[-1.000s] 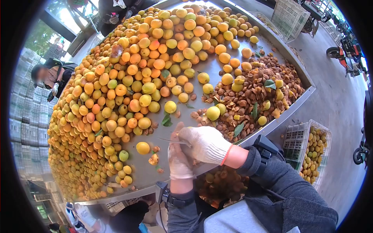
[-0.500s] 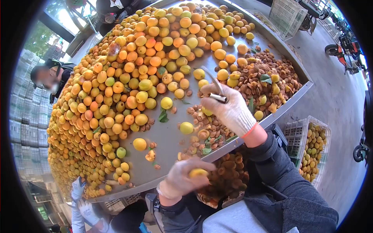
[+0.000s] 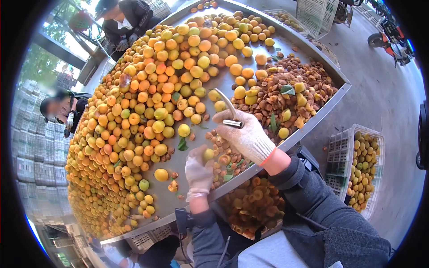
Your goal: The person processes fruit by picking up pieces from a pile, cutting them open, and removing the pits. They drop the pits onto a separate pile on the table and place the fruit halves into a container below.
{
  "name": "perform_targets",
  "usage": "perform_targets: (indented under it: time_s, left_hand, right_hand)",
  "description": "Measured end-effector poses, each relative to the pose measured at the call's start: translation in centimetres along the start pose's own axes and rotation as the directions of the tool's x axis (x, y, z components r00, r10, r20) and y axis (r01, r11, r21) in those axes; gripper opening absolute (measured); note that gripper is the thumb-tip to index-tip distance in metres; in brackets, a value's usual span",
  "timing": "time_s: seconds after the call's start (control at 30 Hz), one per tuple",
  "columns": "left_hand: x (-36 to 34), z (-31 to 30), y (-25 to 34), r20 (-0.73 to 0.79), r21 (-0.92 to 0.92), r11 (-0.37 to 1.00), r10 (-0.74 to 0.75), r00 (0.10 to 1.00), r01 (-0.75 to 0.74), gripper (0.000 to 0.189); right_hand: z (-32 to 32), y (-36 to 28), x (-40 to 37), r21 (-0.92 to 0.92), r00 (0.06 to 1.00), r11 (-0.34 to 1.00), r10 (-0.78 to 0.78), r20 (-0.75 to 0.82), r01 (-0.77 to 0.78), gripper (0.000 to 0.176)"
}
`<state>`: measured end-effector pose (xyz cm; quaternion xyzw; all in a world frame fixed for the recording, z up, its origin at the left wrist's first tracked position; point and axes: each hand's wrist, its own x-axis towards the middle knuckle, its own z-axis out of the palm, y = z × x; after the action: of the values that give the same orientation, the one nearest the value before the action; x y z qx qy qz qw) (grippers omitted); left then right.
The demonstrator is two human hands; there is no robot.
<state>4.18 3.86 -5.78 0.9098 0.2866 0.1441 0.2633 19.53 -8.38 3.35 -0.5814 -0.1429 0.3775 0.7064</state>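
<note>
Left grip [image 3: 199,173] clamped on apricot [image 3: 208,154] | right grip [image 3: 246,135] clamped on knife [image 3: 229,108] | apricot below-left of knife

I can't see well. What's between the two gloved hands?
Apricot pits and a green leaf lie between the left hand and right hand, in the head view.

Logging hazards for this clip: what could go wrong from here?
1. The curved metal knife in the white-gloved right hand is bare-bladed near the left hand, which grips a small yellow apricot; a slip could cut the glove.
2. Brown pits heaped against the steel tray's rim may spill over.
</note>
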Motion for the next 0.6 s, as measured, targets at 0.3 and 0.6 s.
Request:
perform_targets:
  time_s: [0.3,0.6]
  left_hand:
    - [-1.9,-3.3,1.4,0.099,-0.948,-0.313,-0.132,0.986,0.054,0.051]
    - [-3.3,-2.4,1.5,0.128,-0.944,-0.319,-0.105,0.986,0.088,0.049]
  right_hand:
    - [1.9,3.1,-2.5,-0.322,0.941,0.939,-0.008,0.338,0.124,0.008]
    - [3.6,5.2,-3.5,-0.491,0.888,0.826,-0.025,0.458,0.277,0.020]
